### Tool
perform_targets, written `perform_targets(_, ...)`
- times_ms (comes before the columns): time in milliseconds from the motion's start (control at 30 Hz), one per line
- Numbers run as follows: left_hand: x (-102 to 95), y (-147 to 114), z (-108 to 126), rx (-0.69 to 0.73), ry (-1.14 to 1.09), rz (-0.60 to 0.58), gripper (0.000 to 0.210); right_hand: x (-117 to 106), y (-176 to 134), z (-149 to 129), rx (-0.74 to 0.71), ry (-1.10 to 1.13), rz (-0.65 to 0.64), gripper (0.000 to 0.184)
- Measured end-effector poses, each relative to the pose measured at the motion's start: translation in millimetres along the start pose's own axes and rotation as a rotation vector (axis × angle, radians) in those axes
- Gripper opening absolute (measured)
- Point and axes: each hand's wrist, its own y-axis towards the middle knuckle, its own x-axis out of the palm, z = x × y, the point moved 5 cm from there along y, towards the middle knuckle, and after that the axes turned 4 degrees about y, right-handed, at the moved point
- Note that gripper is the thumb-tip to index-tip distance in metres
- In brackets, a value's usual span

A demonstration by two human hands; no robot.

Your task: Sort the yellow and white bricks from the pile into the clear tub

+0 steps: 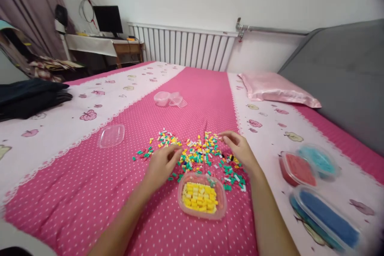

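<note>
1. On the bed (207, 88), close in & approx. centre: tub (222, 202), upright, w/ yellow bricks (199, 197) in it, plus a few green ones by its far R side.
2. To R, near: blue tub (328, 216); just beyond it, red tub (299, 169) & teal tub (319, 161) side by side. All look full.
3. Just past the tub: pile (196, 156) of loose mixed bricks — yellow, green, red, white, a few black — spread wide on the pink dotted strip.
4. L hand (166, 164) at the pile's near L part, fingers bent, thumb close to them; can't tell if it pinches a brick.
5. R hand (238, 148) over the pile's far R edge, thumb & forefinger tips close together; can't tell what, if anything, is between.
6. Well L of the pile: clear lid (111, 136), flat.
7. Farther: clear tubs/lids (169, 99) grouped mid-bed; pink pillow (276, 90) to R.
8. Back: radiator (183, 46) along the wall — desk (90, 46) w/ screen (108, 20) at L.
</note>
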Motion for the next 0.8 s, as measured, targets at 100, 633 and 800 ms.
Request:
perform_targets(100,1.4,62.4,13.1,0.195,0.087,-0.308,0.021,-2.0,-12.0,-4.3,0.026,-0.043,-0.079,0.024)
perform_targets(633,54.8,80.4,36.0,0.381,0.465,-0.384,0.013,5.6,-74.1,-68.0,-0.211,-0.626,-0.297,0.030)
perform_targets(800,56.2,83.5,31.8,0.403,0.453,-0.362,0.013,36.8,-79.4,-91.5,-0.319,-0.659,-0.444,0.071)
